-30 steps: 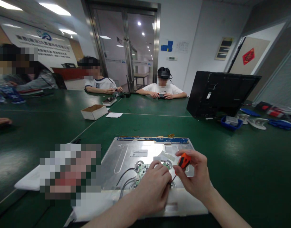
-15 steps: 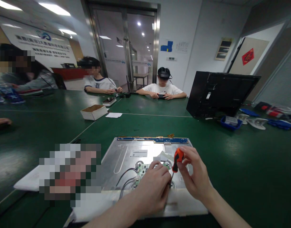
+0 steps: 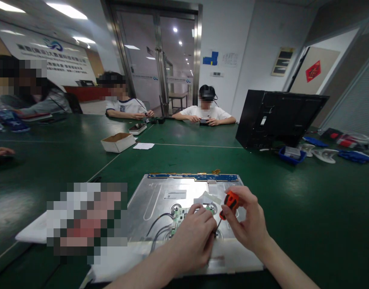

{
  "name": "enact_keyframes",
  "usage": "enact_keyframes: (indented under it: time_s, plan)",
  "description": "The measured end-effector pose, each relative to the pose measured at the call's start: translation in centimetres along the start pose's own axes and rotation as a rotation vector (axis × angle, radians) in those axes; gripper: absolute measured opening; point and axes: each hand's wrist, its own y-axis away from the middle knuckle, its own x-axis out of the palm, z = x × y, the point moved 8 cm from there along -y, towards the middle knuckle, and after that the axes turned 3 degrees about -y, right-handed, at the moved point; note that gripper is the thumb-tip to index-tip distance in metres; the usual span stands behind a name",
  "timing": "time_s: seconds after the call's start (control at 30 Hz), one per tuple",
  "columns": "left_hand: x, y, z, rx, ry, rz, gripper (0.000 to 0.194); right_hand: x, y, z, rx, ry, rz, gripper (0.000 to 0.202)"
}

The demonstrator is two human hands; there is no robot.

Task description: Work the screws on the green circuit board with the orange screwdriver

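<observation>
A silver metal panel [image 3: 154, 200] lies on the green table, with a blue circuit strip [image 3: 172, 176] along its far edge. My right hand [image 3: 247, 216] grips the orange and black handle of a screwdriver [image 3: 231, 202], whose thin shaft slants down to the left toward the panel. Over a green circuit board [image 3: 178, 215] rests my left hand [image 3: 196, 233], fingers bent, near the screwdriver's tip; its fingertips and anything they hold are hidden. Dark cables [image 3: 160, 218] run from the board's left side.
A black monitor casing [image 3: 280, 118] stands at the back right beside a blue tray [image 3: 291, 155]. An open white box [image 3: 118, 143] sits back left. Across the table [image 3: 184, 156] several people are seated. A white packet [image 3: 33, 230], partly blurred out, lies left of the panel.
The screwdriver handle in my right hand has tilted further right, and that hand has turned slightly. My left hand has stayed in place.
</observation>
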Motion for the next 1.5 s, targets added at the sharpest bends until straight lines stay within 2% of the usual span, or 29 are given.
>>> enact_keyframes:
  time_s: [0.27, 0.57, 0.77, 1.0, 1.27, 1.5]
  plan:
    - [-0.39, -0.05, -0.13, -0.005, -0.025, -0.045, 0.007, 0.47, -0.12, 0.02, 0.018, -0.031, 0.077, 0.044]
    - [-0.3, -0.12, -0.1, -0.036, -0.022, 0.002, 0.012, -0.11, 0.07, -0.12, 0.007, -0.024, -0.033, 0.04]
    - [0.06, -0.2, 0.16, -0.013, -0.013, 0.018, 0.01, -0.14, -0.11, 0.14, -0.023, 0.026, -0.019, 0.036]
    - [0.0, -0.18, 0.1, -0.01, -0.03, 0.022, 0.007, 0.13, -0.07, 0.15, 0.017, 0.025, 0.035, 0.037]
    - [0.08, -0.12, 0.02, -0.007, -0.012, 0.039, 0.015, -0.22, 0.3, -0.25, 0.022, -0.019, -0.072, 0.037]
    - [-0.13, -0.16, 0.08, -0.016, -0.002, 0.016, 0.013, 0.0, -0.07, 0.22, 0.002, 0.012, -0.024, 0.037]
